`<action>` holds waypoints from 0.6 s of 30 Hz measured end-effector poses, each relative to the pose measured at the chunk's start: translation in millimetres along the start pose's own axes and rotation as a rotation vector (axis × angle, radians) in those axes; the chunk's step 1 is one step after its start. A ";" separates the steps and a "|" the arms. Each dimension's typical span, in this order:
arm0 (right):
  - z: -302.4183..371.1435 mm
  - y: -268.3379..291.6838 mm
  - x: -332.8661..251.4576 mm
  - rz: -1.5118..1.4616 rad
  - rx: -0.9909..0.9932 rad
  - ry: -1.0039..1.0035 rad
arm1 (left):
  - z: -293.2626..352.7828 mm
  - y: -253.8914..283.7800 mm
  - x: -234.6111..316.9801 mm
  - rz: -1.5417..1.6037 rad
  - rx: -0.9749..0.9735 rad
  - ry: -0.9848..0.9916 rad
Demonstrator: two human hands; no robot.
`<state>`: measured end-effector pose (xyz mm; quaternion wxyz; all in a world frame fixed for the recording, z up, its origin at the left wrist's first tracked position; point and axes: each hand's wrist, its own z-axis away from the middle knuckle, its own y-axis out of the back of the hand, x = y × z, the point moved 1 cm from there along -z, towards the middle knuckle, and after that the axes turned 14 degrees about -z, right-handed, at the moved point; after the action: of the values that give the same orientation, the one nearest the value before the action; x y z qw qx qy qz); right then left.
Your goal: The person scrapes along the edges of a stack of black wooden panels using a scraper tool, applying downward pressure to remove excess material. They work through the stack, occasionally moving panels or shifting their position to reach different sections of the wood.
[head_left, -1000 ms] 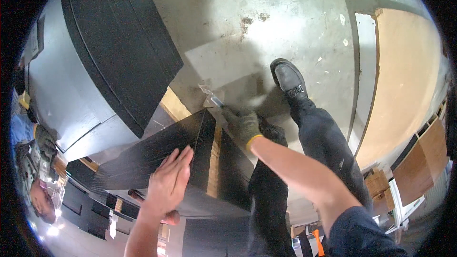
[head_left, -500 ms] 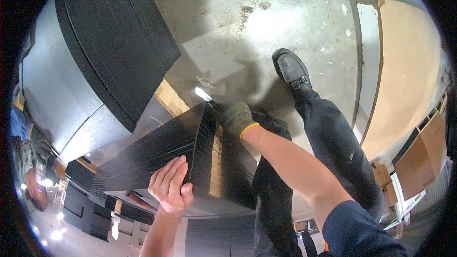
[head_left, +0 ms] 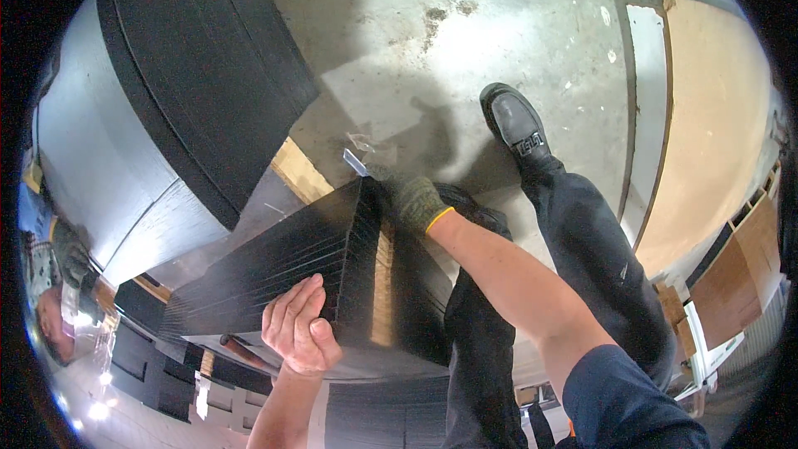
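Along the ridged, black, box-shaped piece (head_left: 266, 262), my bare left hand (head_left: 301, 331) lies loosely cupped, seemingly empty; by the far corner, a flat, shiny blade (head_left: 355, 162) juts from my clenched, green-gloved right hand (head_left: 418, 203); slipping could gouge that corner.

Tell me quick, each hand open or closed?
Bare left hand: partly curled; whether it holds anything cannot be told.
Right hand, in greenish knit glove: closed, holding a tool with a flat silvery blade.

Black boxy piece (head_left: 274, 254), pale streaks, slanted; silvery tool (head_left: 355, 161) angled near upper corner.
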<state>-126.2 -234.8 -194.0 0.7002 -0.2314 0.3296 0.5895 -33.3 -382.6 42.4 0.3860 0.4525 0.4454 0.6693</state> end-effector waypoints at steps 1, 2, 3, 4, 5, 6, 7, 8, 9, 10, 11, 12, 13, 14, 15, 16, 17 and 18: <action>-1.3 -0.5 0.9 -0.020 0.046 -0.014 | 0.4 -0.6 0.0 -0.002 0.006 0.003; -2.1 -0.7 1.4 -0.031 0.057 -0.049 | 1.0 -1.1 0.1 -0.005 0.005 0.014; -1.9 -1.1 1.9 -0.038 0.058 -0.040 | 1.6 -1.4 0.3 -0.005 0.010 0.012; -1.1 -1.5 1.9 -0.038 0.025 -0.051 | 1.9 -1.6 0.1 -0.006 0.009 0.016; 0.7 -2.4 2.5 -0.037 -0.008 -0.063 | 2.2 -1.9 0.1 -0.008 0.003 0.026; 2.6 -2.6 2.5 -0.057 0.034 -0.002 | 2.4 -1.7 0.2 -0.012 0.006 0.018; 4.7 -3.5 2.8 -0.076 0.077 0.059 | 2.4 -1.8 0.1 -0.015 0.006 0.016; 6.3 -4.4 3.9 -0.095 0.174 0.142 | 2.3 -1.8 0.3 -0.016 0.003 0.021; 6.7 -6.9 5.7 -0.117 0.145 0.143 | 2.4 -1.9 0.7 -0.018 0.007 0.016; 6.1 -9.3 8.2 -0.140 0.170 0.169 | 2.2 -1.8 0.9 -0.019 0.009 0.018; 4.2 -10.6 10.2 -0.181 0.249 0.245 | 2.1 -1.9 1.1 -0.019 0.000 0.026; 0.8 -13.3 12.8 -0.128 0.171 0.191 | 2.0 -1.7 1.4 -0.024 0.005 0.020; -3.1 -14.2 14.6 -0.091 0.147 0.189 | 2.0 -1.6 1.7 -0.030 0.000 0.021; -5.7 -13.3 13.3 -0.055 0.152 0.230 | 2.0 -1.7 1.8 -0.031 -0.006 0.029; -8.1 -11.1 12.4 -0.066 0.108 0.170 | 1.9 -1.8 1.9 -0.036 -0.002 0.023; -4.3 -7.2 5.9 -0.077 0.095 0.153 | 2.0 -2.1 2.0 -0.038 0.001 0.023; 0.5 -2.0 -1.6 -0.085 0.082 0.135 | 2.0 -2.3 2.1 -0.036 0.002 0.028; 12.5 3.6 -14.4 -0.176 0.062 0.229 | 2.0 -2.4 2.1 -0.036 0.007 0.022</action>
<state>-128.7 -234.9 -174.8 0.7138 -0.3033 0.4039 0.4851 -31.7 -379.4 41.1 0.3913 0.4384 0.4600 0.6656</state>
